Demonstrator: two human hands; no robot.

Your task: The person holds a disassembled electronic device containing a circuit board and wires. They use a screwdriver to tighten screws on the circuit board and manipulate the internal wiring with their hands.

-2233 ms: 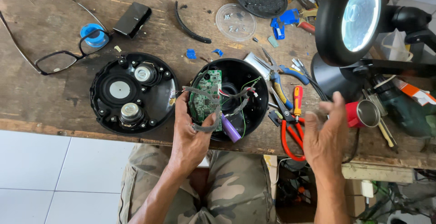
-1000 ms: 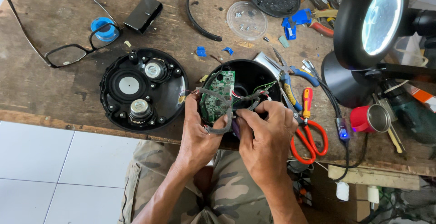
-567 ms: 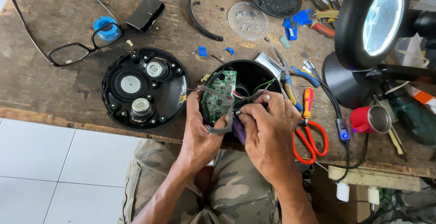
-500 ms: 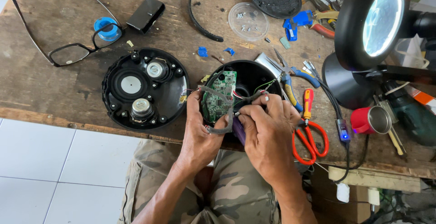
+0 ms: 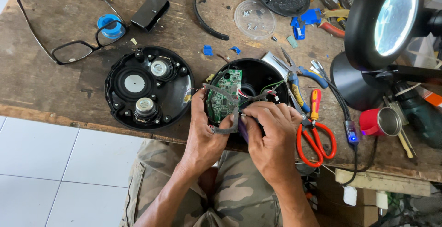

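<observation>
Taking the open speaker shell (image 5: pixel 258 77) on the worktop (image 5: pixel 46 80) as landmark: the circuit board (image 5: pixel 223 96) stands tilted at its left rim, the speaker plate (image 5: pixel 147 86) lies just left, spectacles (image 5: pixel 73 47) farther left, scissors (image 5: pixel 315 139) right, and a dish of screws (image 5: pixel 254 19) behind.

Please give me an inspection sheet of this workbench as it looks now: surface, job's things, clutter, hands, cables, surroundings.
Surface: worn wooden bench, scratched.
Job's things: green circuit board held at the open black shell; speaker plate lies beside it.
Clutter: eyeglasses, blue tape roll, red scissors, pliers, screw dish.
Hands: left hand grips the board; right hand pinches its wires.
Cables: black cord by the magnifier lamp.
Surroundings: white floor tiles.
</observation>
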